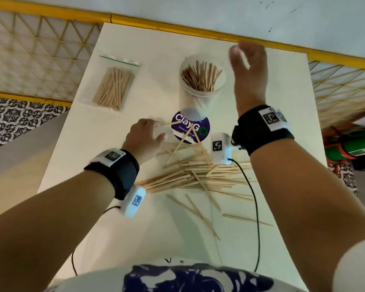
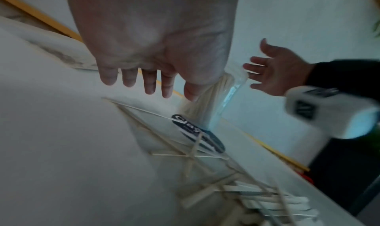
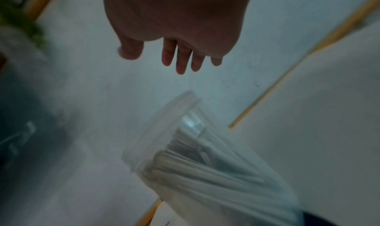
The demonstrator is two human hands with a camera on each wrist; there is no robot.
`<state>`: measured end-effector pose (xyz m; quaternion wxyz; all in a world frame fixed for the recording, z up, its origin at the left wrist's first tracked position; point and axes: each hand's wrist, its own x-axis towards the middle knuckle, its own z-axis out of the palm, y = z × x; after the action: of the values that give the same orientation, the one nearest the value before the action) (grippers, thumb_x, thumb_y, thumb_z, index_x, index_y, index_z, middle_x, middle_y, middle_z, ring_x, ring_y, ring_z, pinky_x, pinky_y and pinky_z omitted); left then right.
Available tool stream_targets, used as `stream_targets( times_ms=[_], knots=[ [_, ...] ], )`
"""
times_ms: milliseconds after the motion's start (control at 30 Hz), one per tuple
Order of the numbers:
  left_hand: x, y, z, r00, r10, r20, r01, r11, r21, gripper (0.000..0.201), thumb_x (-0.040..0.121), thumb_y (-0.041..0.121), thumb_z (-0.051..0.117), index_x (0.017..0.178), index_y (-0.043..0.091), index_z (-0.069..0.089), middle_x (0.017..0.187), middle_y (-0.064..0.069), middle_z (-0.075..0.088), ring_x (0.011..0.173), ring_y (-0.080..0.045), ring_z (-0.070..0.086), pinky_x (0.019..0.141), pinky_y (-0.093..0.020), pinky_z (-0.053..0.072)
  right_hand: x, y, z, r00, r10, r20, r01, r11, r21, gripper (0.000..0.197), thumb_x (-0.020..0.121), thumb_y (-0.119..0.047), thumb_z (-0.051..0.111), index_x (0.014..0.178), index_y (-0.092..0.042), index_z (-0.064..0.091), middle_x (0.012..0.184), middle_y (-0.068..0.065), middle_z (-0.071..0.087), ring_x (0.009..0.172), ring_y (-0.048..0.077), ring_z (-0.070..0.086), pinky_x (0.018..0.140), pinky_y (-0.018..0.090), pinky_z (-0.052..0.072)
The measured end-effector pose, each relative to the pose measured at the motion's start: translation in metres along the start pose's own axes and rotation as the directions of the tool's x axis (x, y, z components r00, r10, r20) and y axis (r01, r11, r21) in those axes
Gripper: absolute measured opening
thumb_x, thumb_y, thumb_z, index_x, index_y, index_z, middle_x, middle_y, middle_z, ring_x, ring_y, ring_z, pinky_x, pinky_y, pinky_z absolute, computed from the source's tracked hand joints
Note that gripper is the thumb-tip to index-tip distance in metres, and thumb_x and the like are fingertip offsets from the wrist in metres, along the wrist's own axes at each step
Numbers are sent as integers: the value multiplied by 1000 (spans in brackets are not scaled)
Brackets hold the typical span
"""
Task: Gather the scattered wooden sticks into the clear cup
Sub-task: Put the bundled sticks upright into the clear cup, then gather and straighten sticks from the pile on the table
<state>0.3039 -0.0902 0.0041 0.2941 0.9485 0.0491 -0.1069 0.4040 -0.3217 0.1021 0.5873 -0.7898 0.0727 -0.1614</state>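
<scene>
A clear cup (image 1: 201,81) stands upright at the back middle of the white table (image 1: 118,207), with several wooden sticks upright inside it. A loose pile of wooden sticks (image 1: 198,175) lies in the table's middle, and a few stragglers lie nearer me. My left hand (image 1: 156,131) hovers at the pile's far left edge; its fingers (image 2: 149,84) are straight and hold nothing. My right hand (image 1: 240,55) is raised just right of the cup, open and empty, its fingers (image 3: 182,62) spread above the cup (image 3: 185,148).
A zip bag of sticks (image 1: 114,87) lies at the back left. A round purple sticker (image 1: 190,128) is on the table before the cup. Black cables (image 1: 255,207) trail from both wrists. A yellow rail (image 1: 198,30) runs behind the table.
</scene>
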Motion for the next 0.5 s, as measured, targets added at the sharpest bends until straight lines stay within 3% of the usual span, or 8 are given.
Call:
stream_targets(
  times_ms=[67, 100, 133, 200, 267, 300, 433, 500],
  knots=[
    [17, -5, 4, 999, 8, 50, -14, 991, 133, 58, 91, 45, 51, 141, 18, 41, 150, -9, 33, 140, -29, 25, 116, -44, 21, -12, 21, -11, 989, 52, -135, -65, 993, -97, 17, 88, -29, 56, 81, -13, 58, 79, -9, 54, 76, 8, 50, 72, 20, 42],
    [23, -7, 9, 996, -1, 93, -18, 981, 196, 63, 90, 49, 48, 145, 20, 35, 154, -7, 26, 144, -28, 17, 118, -46, 14, -23, 37, -12, 991, 98, -93, -117, 967, -226, 24, 88, -29, 53, 72, -11, 58, 72, -7, 51, 71, 10, 45, 65, 23, 36],
    [26, -8, 13, 992, 4, 124, -33, 971, 237, 67, 88, 53, 44, 146, 20, 31, 156, -4, 23, 145, -28, 13, 118, -49, 12, -35, 53, -10, 987, 157, 20, -139, 924, -356, 26, 87, -32, 52, 71, -15, 61, 71, -4, 55, 71, 12, 47, 65, 22, 33],
    [22, -8, 22, 985, 27, 170, -75, 956, 284, 74, 81, 57, 41, 145, 22, 30, 153, -3, 25, 142, -30, 18, 116, -50, 16, -67, 80, -1, 906, 291, 307, -87, 838, -538, 29, 85, -42, 58, 96, -18, 70, 98, 0, 66, 92, 17, 59, 77, 25, 42],
    [7, -1, 30, 983, 68, 173, -123, 936, 329, 68, 81, 49, 47, 142, 22, 33, 148, -4, 31, 134, -34, 26, 112, -45, 25, -97, 92, 7, 787, 329, 522, 109, 758, -642, 48, 80, -46, 65, 123, -25, 60, 125, 1, 56, 117, 23, 48, 98, 36, 40],
    [-3, 4, 32, 981, 104, 162, -155, 925, 348, 62, 83, 42, 50, 140, 21, 36, 144, -5, 34, 129, -36, 31, 107, -45, 29, -108, 95, 10, 760, 297, 578, 224, 716, -662, 52, 80, -42, 66, 129, -27, 56, 131, 0, 52, 121, 25, 42, 101, 37, 36],
    [-45, 10, 43, 954, 263, 143, -297, 884, 360, 48, 87, 28, 52, 135, 26, 46, 129, -7, 47, 113, -36, 42, 92, -44, 35, -134, 98, 5, 738, 141, 660, 428, 659, -619, 39, 86, -12, 55, 121, -26, 64, 123, 0, 55, 114, 26, 43, 98, 36, 35],
    [-59, 7, 47, 936, 303, 181, -348, 879, 327, 44, 91, 29, 49, 135, 27, 49, 126, -7, 49, 110, -36, 44, 92, -43, 36, -143, 100, -7, 671, 102, 735, 487, 687, -540, 37, 85, -7, 52, 113, -24, 69, 112, 2, 60, 107, 27, 48, 96, 37, 40]
  ],
)
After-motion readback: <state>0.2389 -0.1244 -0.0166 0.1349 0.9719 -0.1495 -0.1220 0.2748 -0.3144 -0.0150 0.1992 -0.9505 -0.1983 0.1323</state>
